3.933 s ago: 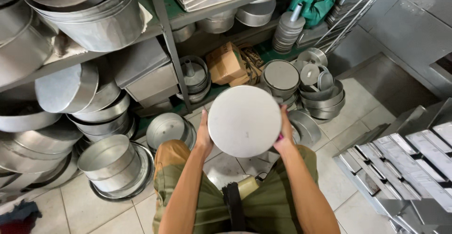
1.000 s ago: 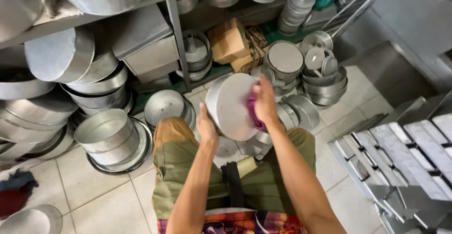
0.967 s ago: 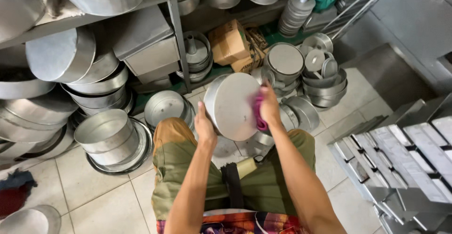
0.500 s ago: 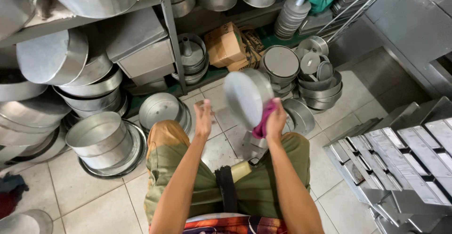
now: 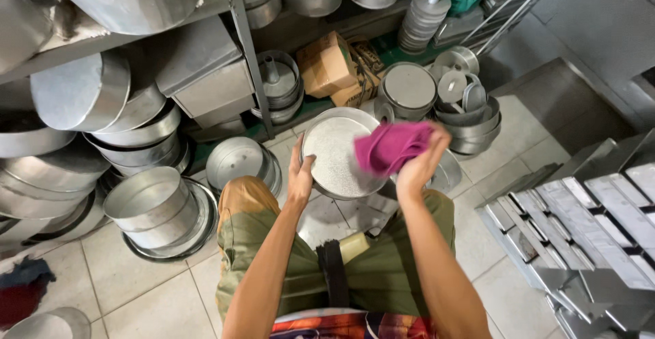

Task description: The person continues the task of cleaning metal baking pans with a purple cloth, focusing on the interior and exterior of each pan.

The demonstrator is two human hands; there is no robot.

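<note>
A round metal pan (image 5: pixel 334 155) is held up over my knees, its shallow inside facing me. My left hand (image 5: pixel 300 175) grips its left rim. My right hand (image 5: pixel 419 165) holds a magenta cloth (image 5: pixel 390 146) bunched against the pan's right side. I sit on a low seat with my legs in olive trousers (image 5: pixel 245 230) spread apart.
Shelves at the back and left carry stacked metal pans and tubs (image 5: pixel 82 93). More pans (image 5: pixel 153 206) stand on the tiled floor at my left, lids and small tins (image 5: pixel 464 104) at the right. Cardboard boxes (image 5: pixel 327 63) sit behind. Rectangular metal trays (image 5: pixel 600 209) lie at far right.
The pan has been turned from its flat bottom facing me to its open inside facing me. My right hand with the cloth moved from the rim to the pan's inner right side.
</note>
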